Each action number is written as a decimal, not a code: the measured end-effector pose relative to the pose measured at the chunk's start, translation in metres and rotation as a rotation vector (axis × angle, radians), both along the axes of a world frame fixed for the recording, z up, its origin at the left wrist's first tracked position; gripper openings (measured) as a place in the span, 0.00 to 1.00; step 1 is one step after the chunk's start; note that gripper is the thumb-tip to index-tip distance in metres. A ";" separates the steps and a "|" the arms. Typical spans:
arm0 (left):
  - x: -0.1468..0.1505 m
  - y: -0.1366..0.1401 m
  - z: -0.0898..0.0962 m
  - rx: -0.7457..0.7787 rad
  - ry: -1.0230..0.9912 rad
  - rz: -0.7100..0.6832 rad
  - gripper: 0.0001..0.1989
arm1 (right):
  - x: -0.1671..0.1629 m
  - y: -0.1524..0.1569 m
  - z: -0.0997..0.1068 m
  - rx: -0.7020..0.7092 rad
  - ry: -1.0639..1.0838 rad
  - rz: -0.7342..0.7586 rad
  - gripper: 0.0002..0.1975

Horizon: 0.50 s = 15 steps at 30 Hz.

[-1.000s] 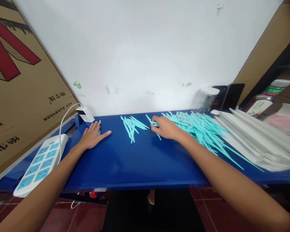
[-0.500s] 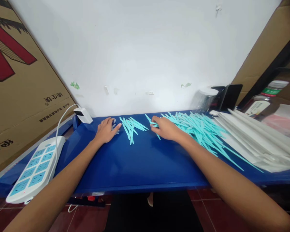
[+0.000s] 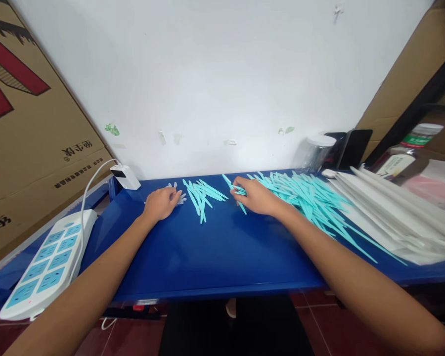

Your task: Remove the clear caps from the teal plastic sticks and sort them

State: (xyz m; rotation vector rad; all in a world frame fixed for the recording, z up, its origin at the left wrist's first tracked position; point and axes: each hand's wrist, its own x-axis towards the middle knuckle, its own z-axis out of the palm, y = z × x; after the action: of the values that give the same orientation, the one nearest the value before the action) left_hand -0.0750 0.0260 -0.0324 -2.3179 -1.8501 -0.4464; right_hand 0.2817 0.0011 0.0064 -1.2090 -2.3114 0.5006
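Note:
My left hand [image 3: 161,203] rests low over the table with its fingers curled and thumb drawn in. Small translucent pieces [image 3: 181,199] fan out beside and behind its fingertips; what it pinches, if anything, is hidden. To its right lies a loose group of turquoise pointed sticks [image 3: 203,195]. My right hand [image 3: 254,195] is closed around a few turquoise sticks [image 3: 239,190], whose tips stick out past the thumb and fingers. A larger heap of the same sticks [image 3: 307,198] spreads to the right, partly behind my right wrist and forearm.
A white power strip [image 3: 46,264] and a small white device with a cable [image 3: 125,177] stand left. At right are a clear lidded jar [image 3: 317,153], dark phone-like slabs [image 3: 354,148], white flat sleeves [image 3: 396,217] and a bottle [image 3: 396,158]. A wall bounds the blue table [image 3: 215,262].
My left fingers have curled in and the hand has shifted slightly down, showing more of the translucent pieces. My right hand stays nearly in place with its sticks. The view has tilted slightly.

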 end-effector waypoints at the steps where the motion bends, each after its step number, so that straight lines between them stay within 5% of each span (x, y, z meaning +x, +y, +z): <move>1: 0.001 -0.001 0.000 0.003 0.018 0.014 0.26 | 0.001 0.000 0.001 -0.023 0.022 0.012 0.05; 11: 0.012 -0.005 0.017 0.068 -0.069 0.019 0.25 | 0.004 0.001 0.007 0.064 -0.002 0.000 0.14; 15: 0.026 -0.004 0.037 0.050 -0.519 -0.020 0.26 | 0.003 0.001 0.008 0.059 0.012 -0.005 0.16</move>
State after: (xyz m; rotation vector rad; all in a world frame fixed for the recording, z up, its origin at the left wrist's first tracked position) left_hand -0.0495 0.0220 0.0045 -2.3416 -1.9814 -1.1760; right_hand 0.2845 0.0020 0.0145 -1.1809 -2.2963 0.4337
